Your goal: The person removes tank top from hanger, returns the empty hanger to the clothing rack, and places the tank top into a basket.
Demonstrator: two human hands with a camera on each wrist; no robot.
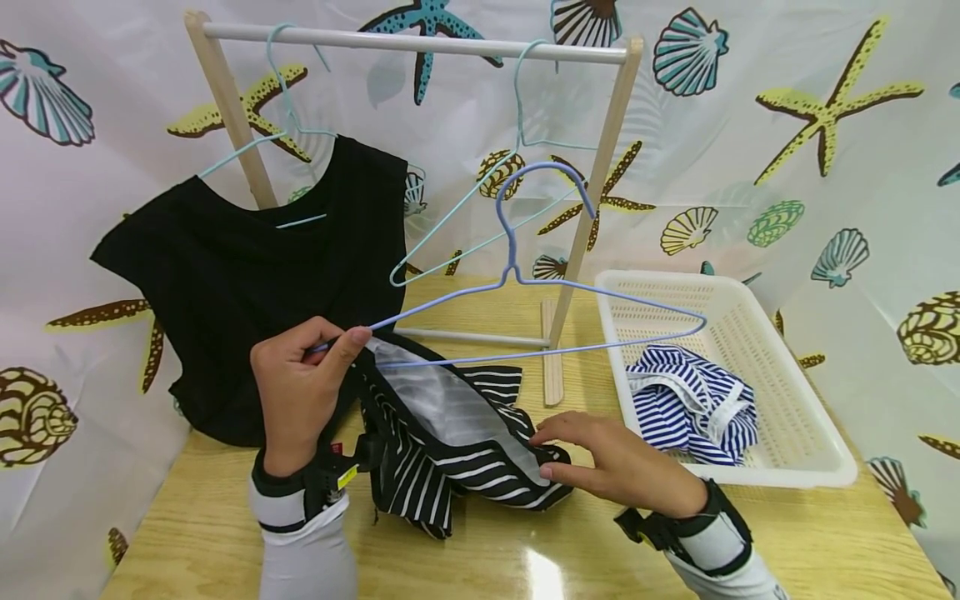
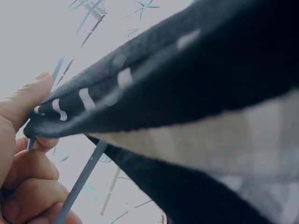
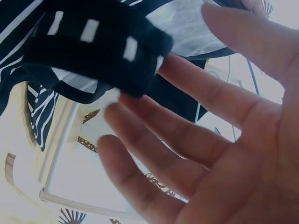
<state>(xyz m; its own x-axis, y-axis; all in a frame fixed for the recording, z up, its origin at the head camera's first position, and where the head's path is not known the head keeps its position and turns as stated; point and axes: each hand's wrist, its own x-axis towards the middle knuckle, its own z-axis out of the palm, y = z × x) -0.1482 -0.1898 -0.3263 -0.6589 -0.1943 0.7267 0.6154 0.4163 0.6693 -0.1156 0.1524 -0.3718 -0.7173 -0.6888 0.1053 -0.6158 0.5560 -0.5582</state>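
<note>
My left hand (image 1: 303, 383) pinches the left end of a periwinkle-blue wire hanger (image 1: 512, 250) together with the edge of a black-and-white striped garment (image 1: 480, 467). In the left wrist view the garment's dark striped edge (image 2: 86, 99) meets the thumb, and the hanger wire (image 2: 81, 182) passes across the curled fingers. The hanger's hook points up, and its right end hangs free over the basket. The garment's opening is spread, showing a pale inside. At its right end is my right hand (image 1: 622, 458), fingers extended, with fingertips at the striped edge (image 3: 110, 39) in the right wrist view.
A wooden rack with a white rail (image 1: 420, 40) stands behind. From it hang a black sleeveless top (image 1: 262, 283) on a mint hanger and another mint hanger (image 1: 450, 218). On the right, a white basket (image 1: 806, 400) contains a blue-and-white striped garment (image 1: 686, 408).
</note>
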